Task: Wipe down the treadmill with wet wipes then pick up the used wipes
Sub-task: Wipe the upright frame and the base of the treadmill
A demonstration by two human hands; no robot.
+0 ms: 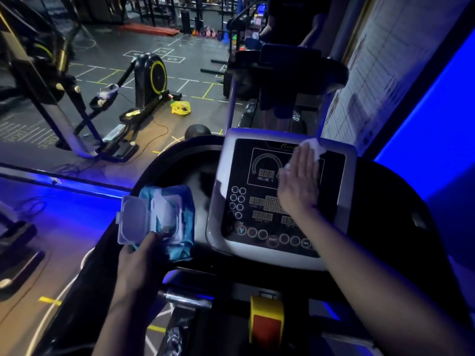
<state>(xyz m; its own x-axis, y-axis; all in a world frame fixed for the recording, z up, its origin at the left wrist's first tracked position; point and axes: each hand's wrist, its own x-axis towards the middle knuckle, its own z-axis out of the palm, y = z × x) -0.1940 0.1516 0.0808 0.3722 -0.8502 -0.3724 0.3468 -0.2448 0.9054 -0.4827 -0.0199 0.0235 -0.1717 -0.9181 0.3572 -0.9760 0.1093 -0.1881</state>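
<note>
The treadmill's console (259, 222) is a black panel in a grey frame, with round buttons and small displays. My right hand (299, 181) lies flat on the upper right of the panel, fingers straight, pressing a white wet wipe (314, 146) against it; the wipe shows past my fingertips. My left hand (140, 258) grips a teal pack of wet wipes (177, 227) from below, left of the console. The pack's clear lid (131, 222) is flipped open and a white wipe sticks out of the opening.
A red and yellow safety key block (267, 319) sits below the console. A person stands on another treadmill (282, 73) straight ahead. A rowing machine (144, 80) and a yellow bag (181, 107) are on the gym floor to the left. A blue-lit wall runs along the right.
</note>
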